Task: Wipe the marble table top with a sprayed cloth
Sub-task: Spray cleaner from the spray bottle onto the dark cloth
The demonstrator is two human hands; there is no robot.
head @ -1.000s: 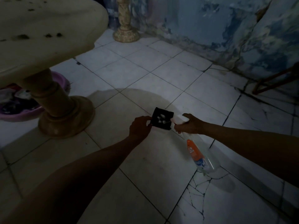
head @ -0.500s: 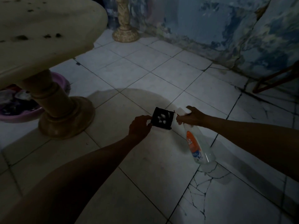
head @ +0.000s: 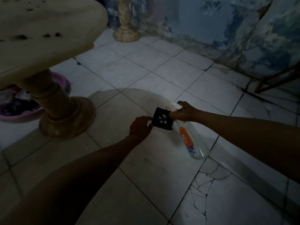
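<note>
My left hand pinches a small dark folded cloth with pale spots, held up over the floor. My right hand grips the white trigger head of a clear spray bottle with an orange label; the nozzle sits right against the cloth's right edge. The bottle hangs tilted down and to the right. The marble table top, pale with dark specks, fills the upper left on a thick pedestal.
A purple basin with things in it sits behind the pedestal at left. A second stone pedestal stands by the peeling blue wall. A wooden frame leans at far right. Cracked white tiles cover the floor.
My right hand with the bottle has moved left and closer to the cloth, so the nozzle now meets its edge. The left hand has stayed almost still.
</note>
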